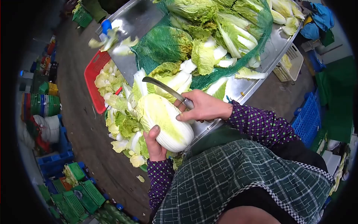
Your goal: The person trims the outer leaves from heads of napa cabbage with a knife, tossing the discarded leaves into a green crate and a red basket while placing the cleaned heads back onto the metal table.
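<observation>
A pale, trimmed napa cabbage [164, 121] is held in front of my apron, just off the metal table's near edge. My left hand [154, 143] grips it from below, thumb on its side. In my right hand [203, 105] is a knife [166, 89] with a curved blade and a metal handle; the blade points up and left above the cabbage. My right thumb touches the cabbage's upper right side. Loose cabbage leaves [128, 125] pile up to the left of the cabbage. Beyond it, more cabbages [235, 30] lie in a green mesh bag [160, 48].
The metal table [257, 84] carries the bag and scattered leaves. A red basket [93, 76] stands at its left, beside the leaf pile. A cream basket [294, 63] and a blue crate [307, 119] are on the right. Several green crates [76, 199] sit at lower left.
</observation>
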Demonstrator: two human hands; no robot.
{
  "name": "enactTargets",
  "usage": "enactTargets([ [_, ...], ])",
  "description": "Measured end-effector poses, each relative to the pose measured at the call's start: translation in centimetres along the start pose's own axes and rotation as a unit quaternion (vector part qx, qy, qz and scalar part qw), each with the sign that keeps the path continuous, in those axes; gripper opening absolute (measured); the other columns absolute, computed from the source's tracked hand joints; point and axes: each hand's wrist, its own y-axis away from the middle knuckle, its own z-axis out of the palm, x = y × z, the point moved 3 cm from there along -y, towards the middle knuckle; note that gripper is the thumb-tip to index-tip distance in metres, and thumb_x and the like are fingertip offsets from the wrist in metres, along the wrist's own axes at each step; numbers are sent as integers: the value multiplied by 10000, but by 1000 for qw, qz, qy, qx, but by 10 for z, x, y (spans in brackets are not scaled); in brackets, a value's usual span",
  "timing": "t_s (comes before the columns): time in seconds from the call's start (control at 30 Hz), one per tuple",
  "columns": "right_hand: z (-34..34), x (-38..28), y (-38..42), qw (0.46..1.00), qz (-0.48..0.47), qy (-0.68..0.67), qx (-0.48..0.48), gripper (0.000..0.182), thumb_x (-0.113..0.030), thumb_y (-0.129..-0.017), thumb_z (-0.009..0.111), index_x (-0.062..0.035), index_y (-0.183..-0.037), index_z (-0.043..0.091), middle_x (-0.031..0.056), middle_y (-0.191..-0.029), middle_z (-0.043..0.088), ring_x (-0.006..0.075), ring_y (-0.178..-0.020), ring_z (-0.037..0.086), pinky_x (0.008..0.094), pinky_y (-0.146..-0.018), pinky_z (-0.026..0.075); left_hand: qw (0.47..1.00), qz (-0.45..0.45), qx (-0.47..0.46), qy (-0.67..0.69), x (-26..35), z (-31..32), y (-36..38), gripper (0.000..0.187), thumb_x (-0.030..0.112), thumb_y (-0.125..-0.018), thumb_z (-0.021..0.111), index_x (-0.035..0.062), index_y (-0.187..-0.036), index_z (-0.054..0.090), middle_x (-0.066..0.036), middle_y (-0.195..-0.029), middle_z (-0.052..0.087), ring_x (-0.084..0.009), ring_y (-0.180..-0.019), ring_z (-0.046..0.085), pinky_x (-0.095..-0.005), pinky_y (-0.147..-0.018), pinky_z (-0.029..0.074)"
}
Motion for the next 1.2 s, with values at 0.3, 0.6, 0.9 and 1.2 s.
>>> enactTargets([
  [0.3,6,-3,1,966,-150,197,68,494,-245,-637,688,98,-977,584,255,-735,620,375,-707,637,401,-673,515,988,114,54,-89,8,18,5,749,70,-661,719,-30,-1318,373,-162,-1183,542,-265,-1051,566,-367,-934,457],
  [0.6,4,9,1,980,-136,112,89,417,-250,-652,736,38,-902,568,177,-757,629,276,-671,624,363,-620,493,971,191,90,-115,6,27,7,681,71,-706,662,-53,-1310,374,-198,-1190,542,-290,-1047,582,-388,-927,476],
  [0.9,4,18,-3,997,-78,12,17,293,-156,-686,773,-46,-816,535,-48,-685,487,46,-651,443,212,-558,358,962,213,96,-143,7,27,9,742,37,-662,726,-39,-1317,386,-155,-1189,534,-249,-1071,544,-366,-957,424],
  [1.2,-17,22,0,992,-120,17,35,201,-145,-679,680,-4,-790,588,11,-636,561,101,-562,510,276,-508,421,988,130,74,-49,-5,6,-3,692,131,-720,682,-54,-1319,391,-192,-1179,546,-285,-1080,560,-377,-935,464],
])
